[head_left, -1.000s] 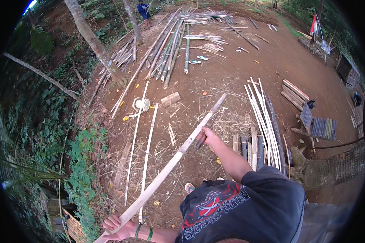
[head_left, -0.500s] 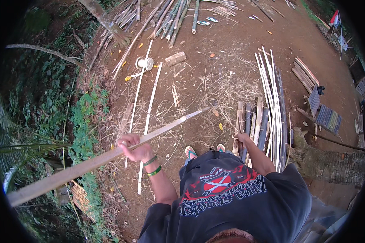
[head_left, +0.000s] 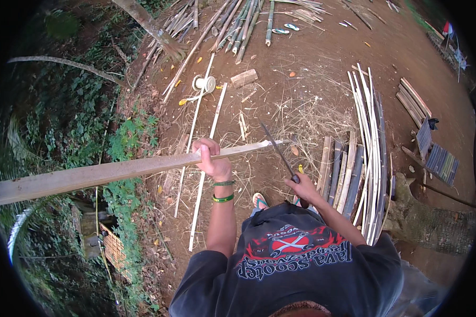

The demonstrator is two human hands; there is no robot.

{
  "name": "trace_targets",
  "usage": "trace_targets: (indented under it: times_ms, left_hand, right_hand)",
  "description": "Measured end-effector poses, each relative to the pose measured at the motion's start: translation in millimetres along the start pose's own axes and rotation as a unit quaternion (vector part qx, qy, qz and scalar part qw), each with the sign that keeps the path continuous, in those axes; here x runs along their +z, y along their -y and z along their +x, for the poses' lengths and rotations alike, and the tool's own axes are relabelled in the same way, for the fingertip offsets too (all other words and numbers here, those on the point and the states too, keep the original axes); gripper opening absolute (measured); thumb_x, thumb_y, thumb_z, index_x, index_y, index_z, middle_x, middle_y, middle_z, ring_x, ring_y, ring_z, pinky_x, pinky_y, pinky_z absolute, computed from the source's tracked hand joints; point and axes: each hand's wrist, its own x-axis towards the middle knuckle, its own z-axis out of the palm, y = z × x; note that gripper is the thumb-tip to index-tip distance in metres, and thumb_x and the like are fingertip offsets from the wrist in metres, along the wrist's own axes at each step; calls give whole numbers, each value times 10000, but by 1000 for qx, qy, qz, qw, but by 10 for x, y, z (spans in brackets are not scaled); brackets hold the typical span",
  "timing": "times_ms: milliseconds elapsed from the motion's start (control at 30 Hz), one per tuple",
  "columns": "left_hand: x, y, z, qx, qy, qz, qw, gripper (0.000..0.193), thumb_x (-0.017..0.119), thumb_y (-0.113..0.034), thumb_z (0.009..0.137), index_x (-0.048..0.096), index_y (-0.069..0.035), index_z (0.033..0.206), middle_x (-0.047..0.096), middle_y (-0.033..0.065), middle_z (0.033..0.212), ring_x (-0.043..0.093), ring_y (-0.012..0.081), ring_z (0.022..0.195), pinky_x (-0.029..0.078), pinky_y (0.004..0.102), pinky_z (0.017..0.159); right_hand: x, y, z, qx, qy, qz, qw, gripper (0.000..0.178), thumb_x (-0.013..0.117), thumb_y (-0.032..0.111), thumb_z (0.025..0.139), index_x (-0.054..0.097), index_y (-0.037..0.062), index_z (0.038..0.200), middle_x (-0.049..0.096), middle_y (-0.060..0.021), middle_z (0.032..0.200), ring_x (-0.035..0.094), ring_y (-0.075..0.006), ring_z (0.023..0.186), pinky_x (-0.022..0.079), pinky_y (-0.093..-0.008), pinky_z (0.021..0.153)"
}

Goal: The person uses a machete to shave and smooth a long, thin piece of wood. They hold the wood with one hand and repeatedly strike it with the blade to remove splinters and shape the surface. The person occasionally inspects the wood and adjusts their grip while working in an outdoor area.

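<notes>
My left hand (head_left: 214, 162) is closed around a long pale length of split bamboo (head_left: 100, 171), thumb up, with two green bands on the wrist. The bamboo runs from the left rim across in front of me and narrows to a whittled tip on the right. In my right hand (head_left: 302, 189) is the dark handle of a machete (head_left: 278, 149). Its thin dark blade points up and to the left, crossing the bamboo close to that tip. Whether the blade touches the bamboo, I cannot tell.
Short bamboo pieces (head_left: 350, 174) and long pale strips (head_left: 370, 132) lie at my right. Two strips (head_left: 209, 164) and a white spool (head_left: 204, 83) lie ahead on the left. Shavings (head_left: 317, 113) litter the dirt. Bamboo poles (head_left: 243, 26) lie farther off; plants (head_left: 135, 134) border the left.
My right hand has swung the machete up and left, from beside the short bamboo pieces to across the bamboo's tip. My left hand has shifted right and forward, and the bamboo slants less.
</notes>
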Motion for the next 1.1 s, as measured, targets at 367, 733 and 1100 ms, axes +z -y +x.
trace_targets:
  times_ms: [367, 733, 1100]
  left_hand:
    - [313, 76, -123, -3, 34, -6, 999, 335, 543, -255, 943, 313, -148, 724, 311, -12, 619, 311, 77, 532, 262, 207, 485]
    - [467, 63, -358, -5, 64, -8, 998, 304, 502, -261, 893, 292, -150, 703, 292, -11, 611, 266, 81, 536, 243, 224, 493]
    - [486, 79, -325, -4, 47, -18, 999, 320, 518, -287, 898, 309, -147, 701, 292, -20, 602, 275, 82, 522, 234, 219, 468]
  right_hand:
    - [304, 388, 164, -95, 20, -86, 992, 384, 689, 340, 829, 614, -25, 735, 569, -179, 600, 569, -275, 548, 438, -433, 560]
    - [207, 478, 180, -95, 69, -25, 993, 316, 696, 286, 764, 637, -24, 749, 613, -225, 665, 595, -358, 584, 461, -452, 583]
    - [238, 513, 389, -135, 74, -19, 988, 250, 654, 225, 762, 610, -16, 708, 570, -174, 591, 546, -308, 528, 431, -444, 553]
